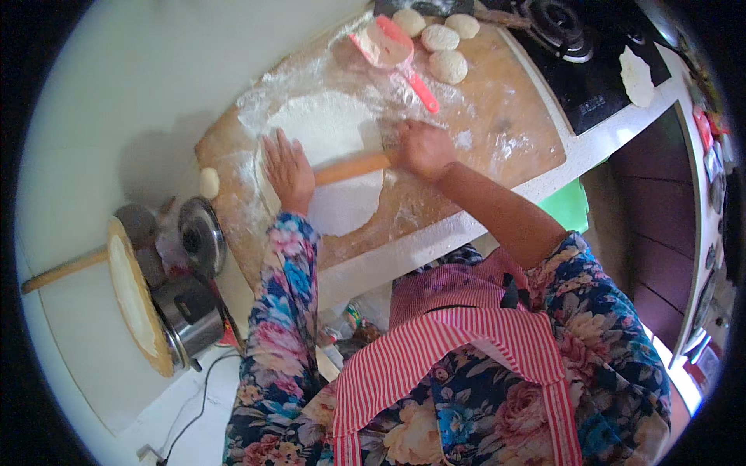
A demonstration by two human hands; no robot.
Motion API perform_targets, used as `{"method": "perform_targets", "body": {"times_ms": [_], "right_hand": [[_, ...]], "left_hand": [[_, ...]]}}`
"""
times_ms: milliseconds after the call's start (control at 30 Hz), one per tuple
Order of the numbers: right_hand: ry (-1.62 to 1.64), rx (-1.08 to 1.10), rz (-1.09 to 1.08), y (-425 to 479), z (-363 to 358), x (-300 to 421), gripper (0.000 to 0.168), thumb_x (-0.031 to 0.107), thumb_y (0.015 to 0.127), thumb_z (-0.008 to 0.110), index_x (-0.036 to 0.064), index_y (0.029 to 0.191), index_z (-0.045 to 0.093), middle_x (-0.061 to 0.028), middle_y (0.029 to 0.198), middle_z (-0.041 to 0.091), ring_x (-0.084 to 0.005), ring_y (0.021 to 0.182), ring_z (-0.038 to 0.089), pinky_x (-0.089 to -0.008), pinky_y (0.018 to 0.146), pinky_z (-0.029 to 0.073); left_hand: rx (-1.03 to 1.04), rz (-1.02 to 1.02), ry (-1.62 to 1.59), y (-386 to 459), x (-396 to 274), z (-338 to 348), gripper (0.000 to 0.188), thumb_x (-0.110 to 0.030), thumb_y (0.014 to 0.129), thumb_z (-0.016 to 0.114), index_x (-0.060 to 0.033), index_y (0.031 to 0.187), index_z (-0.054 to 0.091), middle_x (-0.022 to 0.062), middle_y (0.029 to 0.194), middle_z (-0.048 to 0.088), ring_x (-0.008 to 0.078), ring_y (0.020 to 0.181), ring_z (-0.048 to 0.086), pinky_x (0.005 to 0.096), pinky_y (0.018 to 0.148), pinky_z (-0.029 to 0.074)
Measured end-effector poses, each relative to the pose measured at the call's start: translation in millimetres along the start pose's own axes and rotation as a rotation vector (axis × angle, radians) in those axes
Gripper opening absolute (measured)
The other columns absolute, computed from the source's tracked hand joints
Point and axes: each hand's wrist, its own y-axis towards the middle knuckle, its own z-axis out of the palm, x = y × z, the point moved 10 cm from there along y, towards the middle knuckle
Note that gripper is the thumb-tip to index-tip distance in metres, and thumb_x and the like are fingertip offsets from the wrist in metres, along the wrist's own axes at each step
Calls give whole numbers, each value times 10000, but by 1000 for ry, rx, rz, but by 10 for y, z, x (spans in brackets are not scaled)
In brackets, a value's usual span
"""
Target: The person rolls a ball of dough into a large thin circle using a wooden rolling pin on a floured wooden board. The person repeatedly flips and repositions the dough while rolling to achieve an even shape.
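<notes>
A wide, thin sheet of dough lies on the floured wooden board. Across it runs a wooden rolling pin. My right hand is closed around the pin's right end, beside the dough's edge. At the other end, my left hand lies flat over the pin, its fingers stretched out above the sheet; the hand hides that end. Beyond the sheet is a pink scoop with flour in it, its handle towards me. Several round dough balls sit beside the scoop.
A small dough piece lies at the board's left edge, near a metal lid. Farther left, a round wooden-rimmed board with a handle stands tilted by a metal pot. A gas stove is at the right.
</notes>
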Motion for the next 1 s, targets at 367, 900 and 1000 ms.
{"method": "perform_targets", "body": {"times_ms": [367, 900, 1000], "right_hand": [[72, 242, 157, -923, 179, 321, 206, 161, 807, 526, 65, 990, 530, -145, 836, 617, -280, 715, 636, -404, 568, 512], [101, 352, 65, -1088, 670, 848, 209, 238, 898, 440, 60, 995, 491, -150, 849, 597, -317, 733, 624, -427, 599, 504], [204, 214, 145, -710, 373, 705, 184, 227, 893, 449, 54, 945, 486, -140, 845, 580, -317, 703, 614, -422, 605, 502]], "left_hand": [[318, 100, -170, -1026, -20, -207, 526, -261, 936, 326, -39, 1409, 260, 205, 1468, 196, 361, 1364, 157, 478, 1104, 84], [284, 210, -72, -792, 190, -335, 499, -276, 929, 395, -110, 1394, 320, 211, 1458, 210, 377, 1350, 191, 512, 1087, 113], [167, 222, -100, -238, 134, -197, 493, -275, 933, 386, -111, 1394, 321, 210, 1459, 202, 381, 1344, 195, 513, 1084, 122]]}}
